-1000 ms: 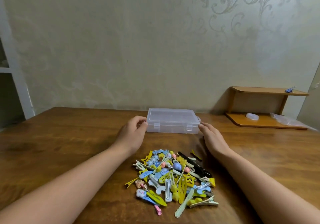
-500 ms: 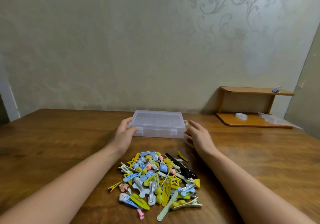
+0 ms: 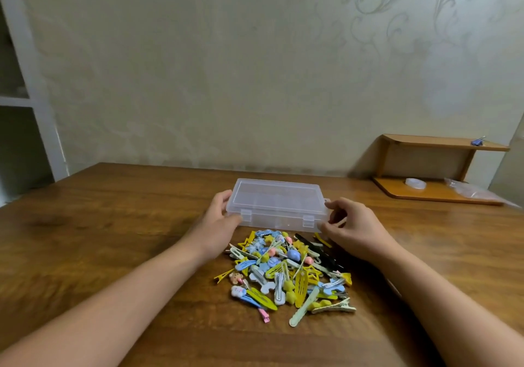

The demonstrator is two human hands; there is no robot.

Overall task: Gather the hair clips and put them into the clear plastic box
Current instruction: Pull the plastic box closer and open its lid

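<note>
Wooden table (image 3: 99,239): shut box (image 3: 276,205) mid-table, clips (image 3: 286,270) heaped toward its near edge. Left hand (image 3: 219,229) and right hand (image 3: 351,229) pinch the box's ends.

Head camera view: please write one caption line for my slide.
Both hands, left and right, grip the closed clear plastic box behind a pile of colourful hair clips on the brown wooden table.
</note>
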